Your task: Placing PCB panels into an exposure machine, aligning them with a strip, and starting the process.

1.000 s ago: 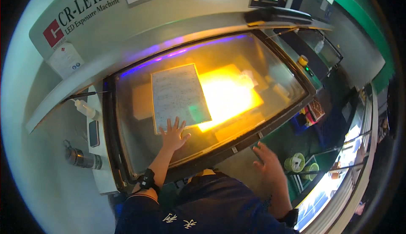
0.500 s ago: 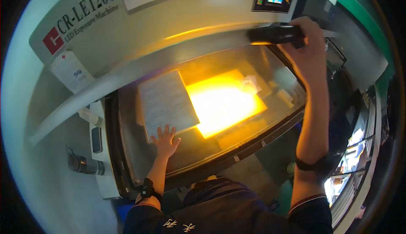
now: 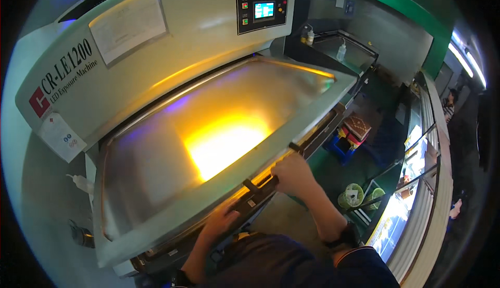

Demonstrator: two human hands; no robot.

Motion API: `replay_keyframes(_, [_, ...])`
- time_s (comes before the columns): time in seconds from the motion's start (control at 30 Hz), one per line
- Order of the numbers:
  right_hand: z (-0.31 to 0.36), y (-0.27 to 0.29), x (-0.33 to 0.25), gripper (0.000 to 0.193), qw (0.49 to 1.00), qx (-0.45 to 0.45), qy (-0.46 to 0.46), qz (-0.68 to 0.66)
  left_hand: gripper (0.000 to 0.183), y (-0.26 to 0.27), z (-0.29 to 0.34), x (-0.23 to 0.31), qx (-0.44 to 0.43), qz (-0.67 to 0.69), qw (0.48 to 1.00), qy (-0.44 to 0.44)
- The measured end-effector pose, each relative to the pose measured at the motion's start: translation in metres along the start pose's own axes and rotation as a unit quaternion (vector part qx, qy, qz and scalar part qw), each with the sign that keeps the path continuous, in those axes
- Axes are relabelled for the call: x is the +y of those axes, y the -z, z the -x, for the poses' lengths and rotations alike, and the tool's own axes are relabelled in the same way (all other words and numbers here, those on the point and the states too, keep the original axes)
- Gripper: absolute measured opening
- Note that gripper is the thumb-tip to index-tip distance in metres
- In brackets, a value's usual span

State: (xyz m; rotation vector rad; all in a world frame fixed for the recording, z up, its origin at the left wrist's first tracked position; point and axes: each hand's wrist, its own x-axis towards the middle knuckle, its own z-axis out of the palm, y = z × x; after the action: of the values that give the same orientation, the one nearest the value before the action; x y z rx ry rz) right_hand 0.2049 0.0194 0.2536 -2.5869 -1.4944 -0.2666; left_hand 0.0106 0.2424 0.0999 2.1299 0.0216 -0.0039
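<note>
A large lid with a pale green frame (image 3: 333,91) covers the bed of the exposure machine. Its panel (image 3: 140,176) glows bright yellow-white near the middle. My right hand (image 3: 296,172) is closed on the dark handle (image 3: 252,185) along the lid's front edge, between two black brackets. Left of it, my left hand (image 3: 220,222) rests against the front edge, slightly blurred, fingers stretched out and holding nothing. The dark front rail of the bed (image 3: 317,132) shows just below the frame. The grey sheet that lay on the bed cannot be seen under the lid.
Behind rises the machine's cream hood (image 3: 192,33) with a control panel (image 3: 264,11). A side bench (image 3: 333,46) at the far right bears bottles. Right of me are a blue stool (image 3: 341,150), green buckets (image 3: 351,195) and a lit counter (image 3: 401,210). Another person (image 3: 449,103) is farther off.
My right hand has brought the handle down toward me, and the lid now covers the bed. My left hand has left the grey sheet for the front edge. The view has shifted rightward.
</note>
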Motion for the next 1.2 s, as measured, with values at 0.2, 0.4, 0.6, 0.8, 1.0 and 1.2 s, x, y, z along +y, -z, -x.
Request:
replay_keyframes(0.2, [0.055,-0.135,-0.013,0.031,0.958,-0.278,-0.072,0.027,0.051,-0.026,-0.037,0.047,-0.316,0.187,0.926,-0.086])
replay_keyframes(0.4, [0.064,-0.203,0.0,0.034,0.932,-0.358,-0.045,0.013,0.059,0.05,-0.056,-0.108,0.125,-0.223,0.954,0.155])
replay_keyframes(0.6, [0.064,-0.212,-0.001,0.036,0.91,-0.401,-0.099,-0.027,0.08,0.055,-0.012,-0.158,0.097,-0.384,0.887,0.237])
replay_keyframes(0.8, [0.067,-0.215,-0.001,0.029,0.936,-0.342,-0.082,-0.023,0.08,0.056,-0.032,-0.138,0.093,-0.44,0.846,0.288])
replay_keyframes(1.0, [0.105,-0.199,0.0,0.045,0.98,-0.075,-0.094,-0.157,0.077,0.056,-0.027,-0.135,0.075,-0.463,0.826,0.313])
replay_keyframes(1.2, [0.165,-0.202,0.036,0.048,0.907,0.014,-0.258,-0.333,0.076,0.054,-0.029,-0.143,0.132,-0.462,0.84,0.251])
